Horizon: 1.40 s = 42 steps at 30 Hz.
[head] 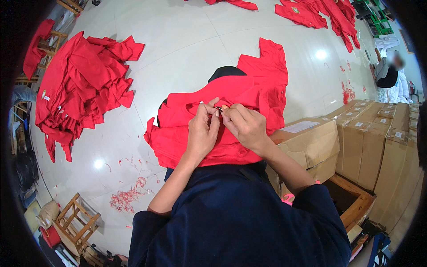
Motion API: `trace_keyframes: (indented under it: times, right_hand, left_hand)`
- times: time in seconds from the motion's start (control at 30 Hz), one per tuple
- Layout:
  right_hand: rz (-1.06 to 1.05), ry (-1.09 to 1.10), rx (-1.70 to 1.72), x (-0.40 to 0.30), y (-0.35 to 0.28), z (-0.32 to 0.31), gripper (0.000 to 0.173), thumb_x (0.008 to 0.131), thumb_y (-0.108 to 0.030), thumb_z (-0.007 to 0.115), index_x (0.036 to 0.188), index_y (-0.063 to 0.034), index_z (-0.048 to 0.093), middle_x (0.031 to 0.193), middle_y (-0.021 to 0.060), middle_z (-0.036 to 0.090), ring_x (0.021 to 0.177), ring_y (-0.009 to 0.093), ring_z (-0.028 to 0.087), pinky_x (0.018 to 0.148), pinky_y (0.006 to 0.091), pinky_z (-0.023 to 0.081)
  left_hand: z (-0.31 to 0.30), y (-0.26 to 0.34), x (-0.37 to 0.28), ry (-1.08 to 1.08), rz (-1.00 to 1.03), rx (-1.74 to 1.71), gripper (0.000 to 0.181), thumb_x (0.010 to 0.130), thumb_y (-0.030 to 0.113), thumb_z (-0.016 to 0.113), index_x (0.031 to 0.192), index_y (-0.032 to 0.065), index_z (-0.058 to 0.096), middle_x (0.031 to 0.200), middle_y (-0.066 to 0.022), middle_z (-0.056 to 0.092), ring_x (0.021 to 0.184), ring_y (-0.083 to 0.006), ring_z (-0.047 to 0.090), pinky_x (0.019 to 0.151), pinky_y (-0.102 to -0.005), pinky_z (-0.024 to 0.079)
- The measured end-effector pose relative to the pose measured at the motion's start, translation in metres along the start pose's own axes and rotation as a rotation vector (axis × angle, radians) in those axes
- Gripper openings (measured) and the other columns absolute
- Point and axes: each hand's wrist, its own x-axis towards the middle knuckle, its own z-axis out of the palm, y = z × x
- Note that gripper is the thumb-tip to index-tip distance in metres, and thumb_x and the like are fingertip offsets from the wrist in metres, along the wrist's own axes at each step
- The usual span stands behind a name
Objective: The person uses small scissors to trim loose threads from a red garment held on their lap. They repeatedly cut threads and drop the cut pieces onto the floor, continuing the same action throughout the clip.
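A red garment lies bunched across my lap, with one part hanging out toward the upper right. My left hand pinches its fabric near the middle, the index finger raised. Close beside it, my right hand grips a small dark-tipped tool between thumb and fingers. The tool's tip points at the cloth by my left fingertips. Most of it is hidden in the right hand, so its exact kind is unclear. The fingers of both hands nearly meet.
A heap of red garments hangs at the left; more red garments lie at upper right. Cardboard boxes stand to my right, near pink-handled scissors. Thread scraps litter the floor by a wooden stool. A person sits far right.
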Motion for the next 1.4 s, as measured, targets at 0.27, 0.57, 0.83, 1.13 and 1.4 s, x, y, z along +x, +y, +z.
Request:
trace_keyframes:
  times: [0.27, 0.57, 0.83, 1.13, 1.4]
  right_hand:
    - [-0.008, -0.017, -0.006, -0.002, 0.002, 0.001, 0.013, 0.087, -0.008, 0.08, 0.092, -0.0066, 0.069, 0.08, 0.005, 0.063, 0.058, 0.019, 0.061, 0.049, 0.0321, 0.045]
    - [-0.016, -0.088, -0.017, -0.009, 0.005, 0.0, 0.022, 0.089, -0.014, 0.076, 0.109, -0.0059, 0.071, 0.086, 0.0046, 0.062, 0.065, 0.019, 0.065, 0.056, 0.0335, 0.05]
    - [-0.007, -0.013, 0.013, -0.003, 0.003, 0.001, 0.013, 0.087, -0.008, 0.08, 0.089, -0.0066, 0.067, 0.078, 0.005, 0.061, 0.057, 0.02, 0.06, 0.048, 0.0329, 0.044]
    - [-0.014, -0.04, 0.04, -0.005, 0.003, -0.002, 0.013, 0.087, -0.009, 0.08, 0.092, -0.0074, 0.068, 0.081, 0.0052, 0.063, 0.059, 0.02, 0.063, 0.049, 0.0328, 0.045]
    - [0.189, 0.062, 0.105, -0.002, 0.008, -0.005, 0.03, 0.083, -0.01, 0.082, 0.111, -0.0066, 0.07, 0.091, 0.0062, 0.066, 0.068, 0.023, 0.069, 0.055, 0.0351, 0.053]
  left_hand:
    - [-0.005, 0.006, 0.001, -0.093, -0.06, -0.027, 0.002, 0.105, -0.002, 0.054, 0.103, -0.0028, 0.054, 0.13, -0.0295, 0.068, 0.123, -0.0209, 0.065, 0.089, -0.0317, 0.055]
    - [-0.004, 0.002, 0.001, -0.096, -0.072, -0.026, 0.001, 0.105, -0.003, 0.053, 0.104, -0.0027, 0.052, 0.131, -0.0292, 0.067, 0.128, -0.0236, 0.064, 0.09, -0.032, 0.055]
    - [-0.004, 0.005, 0.0, -0.102, -0.093, -0.031, 0.002, 0.105, -0.003, 0.053, 0.103, -0.0029, 0.053, 0.13, -0.0284, 0.068, 0.125, -0.0225, 0.065, 0.09, -0.0319, 0.055]
    - [0.004, -0.006, -0.003, -0.051, 0.014, -0.048, 0.007, 0.103, -0.001, 0.057, 0.102, -0.0022, 0.05, 0.109, -0.0249, 0.073, 0.122, -0.0323, 0.07, 0.077, -0.0344, 0.056]
    - [0.0, -0.013, -0.005, 0.013, 0.018, -0.072, 0.007, 0.104, 0.003, 0.058, 0.103, 0.0004, 0.052, 0.131, -0.0261, 0.07, 0.094, -0.017, 0.073, 0.084, -0.0304, 0.055]
